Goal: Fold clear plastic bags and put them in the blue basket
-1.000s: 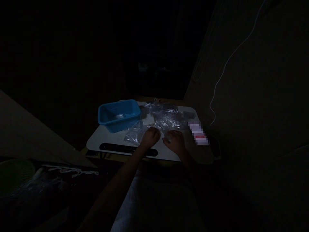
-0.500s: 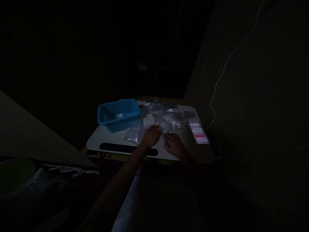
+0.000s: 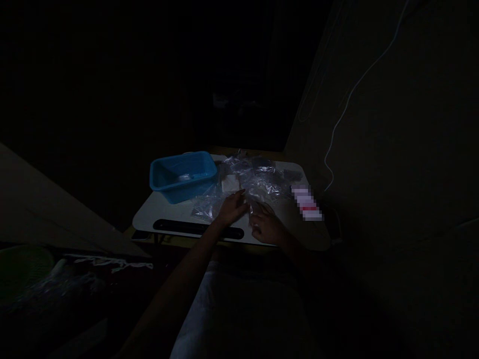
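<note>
In the head view, my left hand (image 3: 232, 207) is over the middle of the white table, its index finger stretched forward and its thumb apart. Nothing shows between them. Beside it, my right hand (image 3: 267, 225) has its fingers bent onto a clear plastic bag (image 3: 254, 205); the dim light blurs the exact grip. Beyond both hands lies a spread of crumpled clear plastic bags (image 3: 266, 172). A small white block-like item (image 3: 230, 183) rests among them, just ahead of my left hand.
A blue plastic basin (image 3: 183, 187) stands on the left of the white folding table (image 3: 149, 212), with something pale inside. A phone-like item (image 3: 307, 203), pixelated, lies at the right edge. A dark slot (image 3: 198, 229) runs along the front. A white cable (image 3: 346, 107) hangs at right.
My left hand's fingers have opened from a pinch, the index finger now extended. My right hand has shifted slightly toward me, its fingers spreading lower over the plastic.
</note>
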`<state>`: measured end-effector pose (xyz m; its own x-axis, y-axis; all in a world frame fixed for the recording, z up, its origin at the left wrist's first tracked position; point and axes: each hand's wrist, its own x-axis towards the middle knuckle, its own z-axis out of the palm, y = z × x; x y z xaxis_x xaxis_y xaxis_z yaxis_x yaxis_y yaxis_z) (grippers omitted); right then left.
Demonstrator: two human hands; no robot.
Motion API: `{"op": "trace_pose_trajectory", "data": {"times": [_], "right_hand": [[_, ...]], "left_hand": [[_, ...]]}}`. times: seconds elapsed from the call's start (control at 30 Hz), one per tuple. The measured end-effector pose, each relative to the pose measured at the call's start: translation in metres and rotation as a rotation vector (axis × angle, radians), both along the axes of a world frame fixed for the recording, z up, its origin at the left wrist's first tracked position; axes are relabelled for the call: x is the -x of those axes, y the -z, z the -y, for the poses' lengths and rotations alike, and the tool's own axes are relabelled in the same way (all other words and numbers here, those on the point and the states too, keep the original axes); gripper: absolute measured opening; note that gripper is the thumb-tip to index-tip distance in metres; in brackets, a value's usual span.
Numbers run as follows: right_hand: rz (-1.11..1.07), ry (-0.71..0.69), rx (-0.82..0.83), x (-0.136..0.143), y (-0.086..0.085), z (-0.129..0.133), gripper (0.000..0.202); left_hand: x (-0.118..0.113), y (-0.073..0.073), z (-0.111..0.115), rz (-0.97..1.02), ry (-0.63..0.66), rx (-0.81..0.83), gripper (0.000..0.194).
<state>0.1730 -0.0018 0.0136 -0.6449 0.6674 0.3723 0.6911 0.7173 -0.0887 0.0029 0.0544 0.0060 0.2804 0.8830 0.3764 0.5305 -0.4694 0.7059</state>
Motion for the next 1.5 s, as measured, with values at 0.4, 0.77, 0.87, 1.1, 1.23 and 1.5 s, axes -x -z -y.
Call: {"op": "trace_pose_trajectory", "data": {"times": [0.4,0.77,0.87,1.1,1.23,1.5], "right_hand": [[0.043,0.168,0.012,0.003,0.000,-0.003,0.034],[0.060,0.321,0.015,0.006,-0.002,-0.002,0.041],[0.046,0.301,0.015,0.004,-0.004,0.000,0.037],[-0.020,0.308,0.012,0.003,-0.003,0.001,0.024],[-0.033,0.467,0.004,0.004,-0.002,0.000,0.027],[0.023,0.593,0.057,0.004,-0.004,0.001,0.032]], "left_hand": [[0.001,-0.006,0.005,-0.144,0.136,-0.105,0.046],[-0.005,-0.005,0.007,-0.375,-0.013,-0.206,0.018],[-0.003,-0.003,0.005,-0.302,-0.113,-0.151,0.027],[-0.001,-0.003,0.005,-0.178,-0.287,-0.039,0.039],[-0.001,-0.004,0.006,-0.204,-0.332,-0.028,0.036],[-0.002,-0.007,0.009,-0.246,-0.411,-0.024,0.034]]}}
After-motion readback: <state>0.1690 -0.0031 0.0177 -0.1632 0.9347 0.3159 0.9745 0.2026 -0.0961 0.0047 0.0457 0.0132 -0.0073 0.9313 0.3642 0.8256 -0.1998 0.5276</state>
